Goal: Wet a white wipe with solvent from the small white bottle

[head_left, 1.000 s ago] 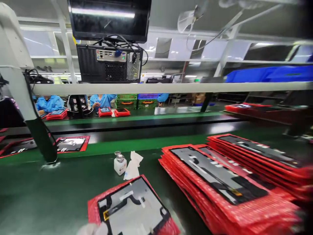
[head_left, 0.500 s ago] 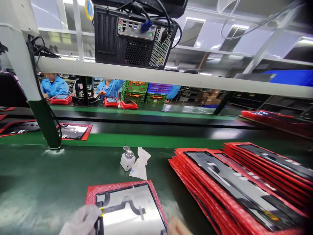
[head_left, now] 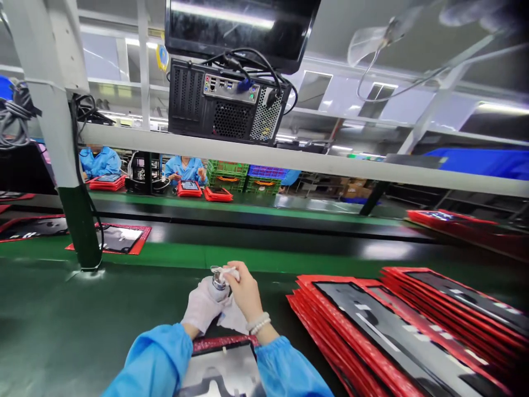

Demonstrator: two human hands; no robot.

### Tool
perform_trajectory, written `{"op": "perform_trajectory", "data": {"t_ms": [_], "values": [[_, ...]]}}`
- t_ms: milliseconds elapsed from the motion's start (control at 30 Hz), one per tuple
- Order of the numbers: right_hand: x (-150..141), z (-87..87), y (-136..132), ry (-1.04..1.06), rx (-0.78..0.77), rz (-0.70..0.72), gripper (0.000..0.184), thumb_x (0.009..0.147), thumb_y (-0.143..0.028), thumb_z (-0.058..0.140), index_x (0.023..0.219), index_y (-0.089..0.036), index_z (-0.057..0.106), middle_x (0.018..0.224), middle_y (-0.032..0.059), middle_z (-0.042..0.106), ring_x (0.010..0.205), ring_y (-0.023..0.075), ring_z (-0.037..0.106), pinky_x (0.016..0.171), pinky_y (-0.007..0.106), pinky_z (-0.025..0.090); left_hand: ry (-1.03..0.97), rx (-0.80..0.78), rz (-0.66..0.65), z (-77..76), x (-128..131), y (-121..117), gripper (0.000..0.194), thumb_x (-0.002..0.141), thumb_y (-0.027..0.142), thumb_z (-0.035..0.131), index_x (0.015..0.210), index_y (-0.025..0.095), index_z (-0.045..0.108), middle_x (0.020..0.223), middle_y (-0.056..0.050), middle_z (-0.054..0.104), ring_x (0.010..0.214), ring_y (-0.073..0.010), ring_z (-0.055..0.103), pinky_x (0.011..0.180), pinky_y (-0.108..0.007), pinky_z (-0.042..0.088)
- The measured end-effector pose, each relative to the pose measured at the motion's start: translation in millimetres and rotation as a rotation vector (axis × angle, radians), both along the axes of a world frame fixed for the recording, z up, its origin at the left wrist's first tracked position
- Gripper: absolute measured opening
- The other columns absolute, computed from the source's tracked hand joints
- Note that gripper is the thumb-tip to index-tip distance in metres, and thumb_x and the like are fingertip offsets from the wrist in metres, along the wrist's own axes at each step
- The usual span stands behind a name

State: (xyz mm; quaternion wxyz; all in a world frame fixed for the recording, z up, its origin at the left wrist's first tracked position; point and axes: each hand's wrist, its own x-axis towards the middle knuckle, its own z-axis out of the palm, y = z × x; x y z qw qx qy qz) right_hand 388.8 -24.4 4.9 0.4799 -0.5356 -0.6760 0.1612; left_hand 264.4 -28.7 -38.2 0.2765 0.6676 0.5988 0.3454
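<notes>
At about nine o'clock on the far belt lie two red-framed panels: one cut off by the edge [head_left: 28,227] and a whole one [head_left: 119,239], just right of the green-footed post [head_left: 80,226]. Beyond them two people in blue coats sit, one [head_left: 100,161] at ten o'clock and another [head_left: 185,168] nearer eleven, each with red trays in front of them.

Near the middle of the green surface [head_left: 61,325] the two hands meet on one small dispenser bottle [head_left: 218,278]. It shows only a round, shiny metal top; its body is hidden. The left hand [head_left: 202,309], in a white glove, has its grip wrapped around the bottle from the near left side. The right hand [head_left: 246,292], bare and with a pale bead bracelet at the wrist, has its fingertips pinched together on one white wipe [head_left: 226,272], pressed onto the bottle's top. A fold of white cloth [head_left: 233,320] lies just under the hands.

At six o'clock, between the two blue sleeves, one panel in a red bubble-wrap sleeve [head_left: 223,364] lies flat, grey-faced with a dark strip.

At three to four o'clock stand two stacks of red-sleeved panels, the nearer [head_left: 372,336] just beside the farther [head_left: 463,300].

At twelve o'clock one black computer box [head_left: 225,105] hangs under one monitor [head_left: 243,25].
</notes>
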Motion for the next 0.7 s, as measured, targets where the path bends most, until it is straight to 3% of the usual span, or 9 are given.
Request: {"op": "perform_trajectory", "data": {"t_ms": [100,200,300,500,600,700], "values": [[-2.2,2.7,-0.4,-0.182,0.018,0.100,0.016,0.080,-0.024,0.050,0.086,-0.021,0.064,0.083,0.0038,0.066,0.081,0.0203,0.062,0.076,0.033,0.048,0.105,0.052,-0.075,-6.5,-9.7,7.7,0.051,0.067,0.049,0.062,0.107,0.017,0.056,0.107,-0.010,0.064,0.102,-0.0228,0.059,0.090,-0.038,0.043],[-1.6,5.9,-6.9,-0.357,0.036,0.239,0.020,0.080,-0.018,0.052,0.096,-0.022,0.063,0.098,0.0042,0.064,0.094,0.0187,0.059,0.084,0.031,0.045,0.170,0.093,-0.124,-14.2,-22.3,11.4,0.050,0.069,0.050,0.060,0.106,0.018,0.056,0.104,-0.008,0.064,0.098,-0.0202,0.059,0.087,-0.037,0.045],[-1.7,10.1,-10.7,-0.540,0.058,0.305,0.027,0.081,-0.012,0.050,0.102,-0.023,0.060,0.104,0.0045,0.061,0.094,0.0183,0.057,0.083,0.030,0.046,0.200,0.108,-0.134,-21.4,-27.4,14.5,0.050,0.070,0.053,0.057,0.105,0.017,0.055,0.101,-0.008,0.064,0.096,-0.0205,0.060,0.084,-0.038,0.046],[-7.3,18.6,-1.0,-0.736,0.081,0.294,0.022,0.079,-0.006,0.048,0.080,-0.022,0.062,0.085,0.0032,0.062,0.082,0.0184,0.057,0.074,0.030,0.046,0.202,0.113,-0.157,-24.3,-26.4,17.5,0.049,0.071,0.054,0.057,0.104,0.018,0.055,0.097,-0.006,0.064,0.094,-0.0196,0.060,0.081,-0.038,0.048],[-9.6,16.0,0.9,-0.755,0.094,0.262,0.024,0.082,-0.008,0.046,0.090,-0.023,0.062,0.090,0.0027,0.064,0.086,0.0179,0.058,0.078,0.031,0.046,0.222,0.107,-0.169,-20.5,-27.2,16.2,0.047,0.074,0.053,0.055,0.106,0.018,0.054,0.100,-0.006,0.064,0.094,-0.0190,0.060,0.081,-0.037,0.048],[-14.1,1.9,-7.0,-0.741,0.107,0.192,0.028,0.087,-0.015,0.041,0.111,-0.019,0.056,0.108,0.0089,0.061,0.100,0.0215,0.056,0.086,0.037,0.044,0.259,0.107,-0.194,-14.4,-27.6,14.4,0.043,0.077,0.050,0.054,0.105,0.017,0.055,0.101,-0.006,0.062,0.092,-0.0186,0.059,0.080,-0.039,0.048]]}}
